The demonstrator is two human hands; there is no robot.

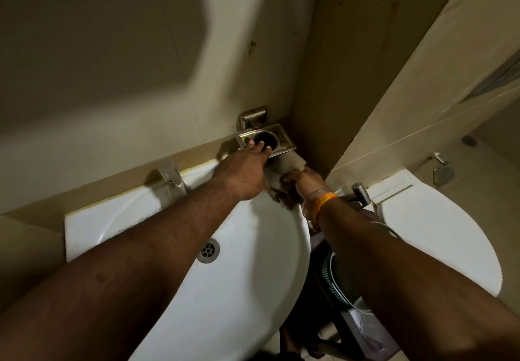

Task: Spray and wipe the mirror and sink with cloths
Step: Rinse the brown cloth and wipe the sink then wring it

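Left hand [244, 169] stretched out, fingers straight on the metal holder [266, 139] at the wall above the sink's [253, 248] far right corner. Right hand [305, 182] clutching the cloth [284, 168] just beneath that holder.

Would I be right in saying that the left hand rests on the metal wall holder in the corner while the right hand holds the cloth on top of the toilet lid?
Not quite. In the head view the right hand holds the cloth just below the metal wall holder, at the sink edge, not on the toilet lid. The left hand does rest on the holder.
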